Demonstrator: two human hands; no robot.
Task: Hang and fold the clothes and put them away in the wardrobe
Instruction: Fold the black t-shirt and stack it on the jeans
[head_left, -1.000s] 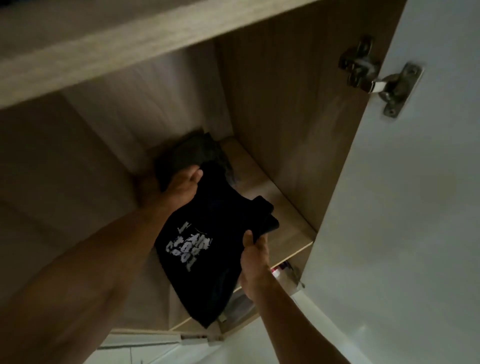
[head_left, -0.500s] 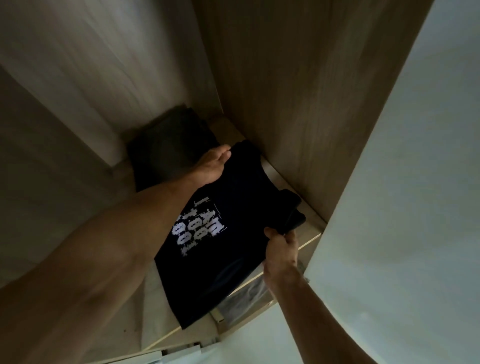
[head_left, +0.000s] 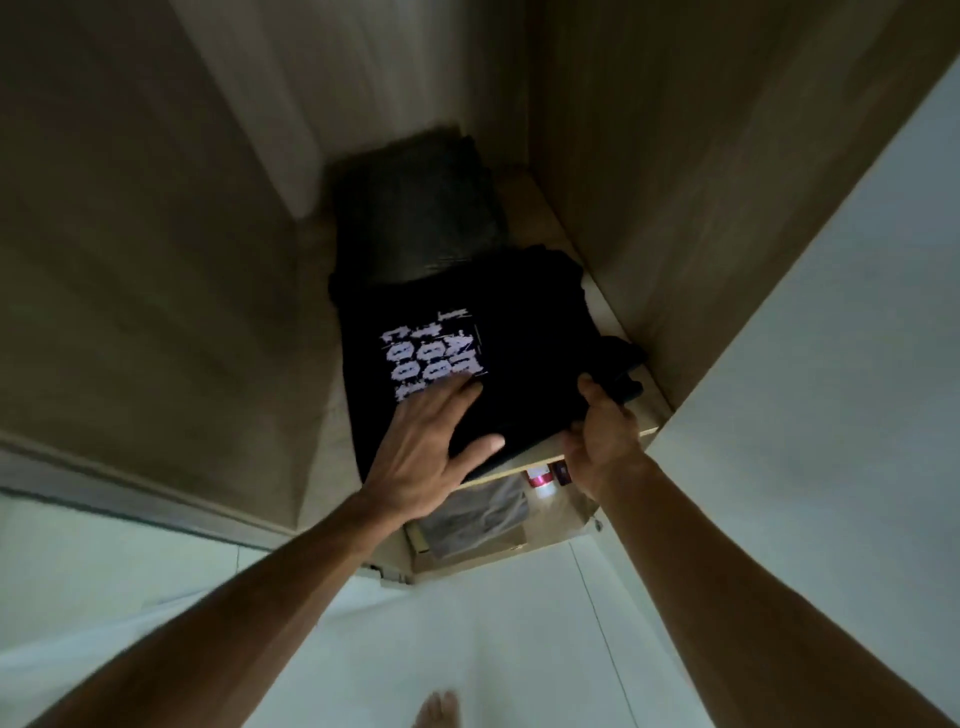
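Tee lies flat under our open left hand while our right hand grips its near-right edge so the fold holds.

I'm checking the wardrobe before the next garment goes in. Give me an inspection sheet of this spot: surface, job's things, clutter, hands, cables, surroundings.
Surface: wooden shelf, mostly covered by clothes.
Job's things: black T-shirt with white print lies folded at the shelf front; dark folded garment directly behind it.
Clutter: grey cloth and a small red-and-white thing on the level below.
Hands: left hand lies flat on the T-shirt; right hand grips its front right corner.
Cables: nothing seen.
Surroundings: wardrobe walls of wood; white door at the right; dim light.
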